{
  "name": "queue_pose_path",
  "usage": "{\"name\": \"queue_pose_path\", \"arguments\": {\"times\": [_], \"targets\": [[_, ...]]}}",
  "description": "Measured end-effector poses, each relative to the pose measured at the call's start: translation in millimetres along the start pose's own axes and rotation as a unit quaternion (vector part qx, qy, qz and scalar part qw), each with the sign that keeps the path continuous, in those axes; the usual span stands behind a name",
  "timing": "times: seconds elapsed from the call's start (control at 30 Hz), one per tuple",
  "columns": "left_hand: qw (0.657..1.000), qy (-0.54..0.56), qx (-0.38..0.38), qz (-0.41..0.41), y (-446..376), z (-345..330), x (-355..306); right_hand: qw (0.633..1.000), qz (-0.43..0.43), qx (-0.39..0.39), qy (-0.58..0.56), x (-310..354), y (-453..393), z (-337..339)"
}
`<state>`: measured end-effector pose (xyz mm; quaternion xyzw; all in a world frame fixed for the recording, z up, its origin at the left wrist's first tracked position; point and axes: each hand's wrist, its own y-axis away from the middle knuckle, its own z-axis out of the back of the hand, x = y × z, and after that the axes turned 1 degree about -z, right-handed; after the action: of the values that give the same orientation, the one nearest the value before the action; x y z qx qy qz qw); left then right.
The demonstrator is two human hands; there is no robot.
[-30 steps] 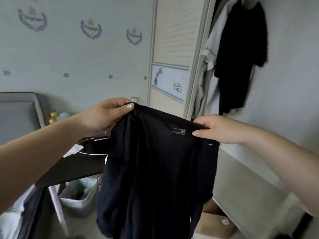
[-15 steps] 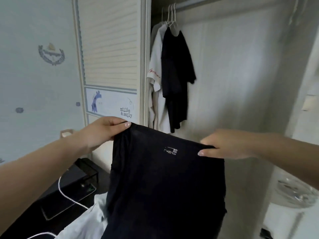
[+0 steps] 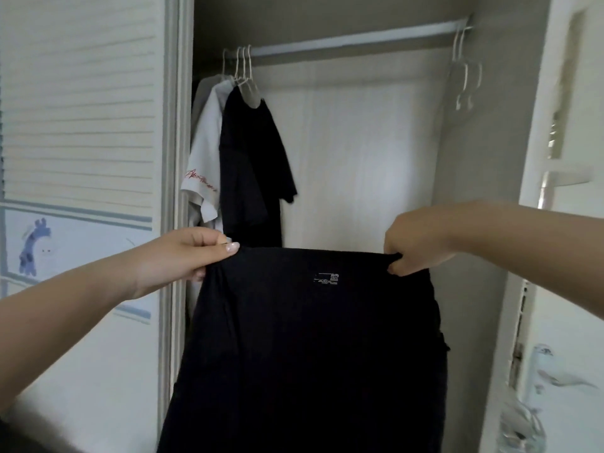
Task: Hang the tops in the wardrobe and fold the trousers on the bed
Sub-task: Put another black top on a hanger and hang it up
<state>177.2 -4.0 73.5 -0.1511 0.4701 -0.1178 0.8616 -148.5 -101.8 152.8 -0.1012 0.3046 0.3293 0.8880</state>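
Note:
A black garment (image 3: 310,354) with a small white label near its top edge hangs stretched between my hands in front of the open wardrobe. My left hand (image 3: 183,256) pinches its top left corner. My right hand (image 3: 415,246) grips the top right corner in a fist. Behind it, a black t-shirt (image 3: 251,165) and a white t-shirt (image 3: 204,158) hang on hangers at the left end of the wardrobe rail (image 3: 353,40). Empty white hangers (image 3: 465,73) hang at the rail's right end.
A slatted sliding door (image 3: 81,109) with a cartoon panel covers the wardrobe's left half. The middle of the rail is bare. A white door with a handle (image 3: 562,377) stands at the right edge.
The view has turned from the bed side of the room onto the wardrobe opening and come closer. Both hands kept hold of the garment and pulled its top edge taut.

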Motion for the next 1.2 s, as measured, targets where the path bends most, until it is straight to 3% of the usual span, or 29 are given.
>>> {"name": "queue_pose_path", "arguments": {"times": [0.17, 0.27, 0.33, 0.47, 0.6, 0.8, 1.03, 1.2], "targets": [[0.983, -0.163, -0.03, -0.083, -83.7, 4.2, -5.1, 0.996, -0.071, -0.034, 0.028, -50.7, -35.5, 3.2], [0.939, -0.295, -0.058, -0.167, -133.7, 4.5, -7.4, 0.991, -0.111, -0.064, 0.032, -80.2, -52.8, 10.0], [0.935, -0.29, -0.074, -0.191, -162.4, 2.4, -7.3, 0.988, -0.137, -0.059, 0.044, -94.3, -63.7, 15.5], [0.971, -0.081, -0.14, -0.174, -224.0, -6.5, -2.6, 0.979, -0.197, -0.012, 0.052, -117.1, -85.3, 27.6], [0.969, 0.102, -0.171, -0.148, -272.2, -13.9, -4.2, 0.97, -0.235, -0.024, 0.051, -139.6, -100.9, 34.8], [0.92, 0.314, -0.161, -0.173, -337.6, -23.2, -18.1, 0.956, -0.287, -0.056, 0.005, -167.2, -121.1, 28.1], [0.867, 0.39, -0.219, -0.219, -404.0, -19.6, -39.0, 0.931, -0.354, -0.087, -0.012, -183.8, -141.4, 41.3], [0.806, 0.523, -0.168, -0.219, -425.7, -28.3, -52.6, 0.914, -0.388, -0.075, -0.096, -189.4, -146.3, 48.7]]}}
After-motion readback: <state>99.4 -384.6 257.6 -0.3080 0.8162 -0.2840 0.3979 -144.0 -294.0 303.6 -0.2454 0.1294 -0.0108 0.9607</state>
